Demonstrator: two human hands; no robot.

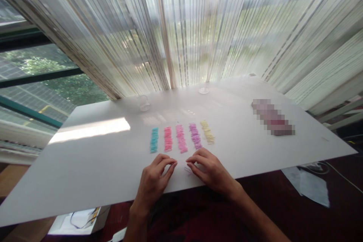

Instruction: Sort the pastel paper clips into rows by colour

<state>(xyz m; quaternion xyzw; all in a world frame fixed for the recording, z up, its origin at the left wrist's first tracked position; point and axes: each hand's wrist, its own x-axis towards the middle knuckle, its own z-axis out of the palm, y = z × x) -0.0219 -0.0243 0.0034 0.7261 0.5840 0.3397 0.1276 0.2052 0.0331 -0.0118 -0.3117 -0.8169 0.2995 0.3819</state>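
Several strips of short coloured pieces lie side by side on the white table [107,170]: teal [154,140], coral pink [168,138], light pink [181,138], purple [195,136] and pale yellow [207,132]. Below the teal and coral strips, my left hand [157,174] is closed in a pinch. My right hand [208,168] pinches too, just below the purple strip, its fingertips a little apart from the left ones. What either pinch holds is too small to make out. A few thin pale pieces [187,170] lie beside my right fingertips.
Two clear round objects [145,106] [203,90] stand near the table's far edge. A blurred-out pinkish object [273,118] lies at the right. Striped sheer curtains [193,26] hang behind the table. Below its left edge is a white box [75,222].
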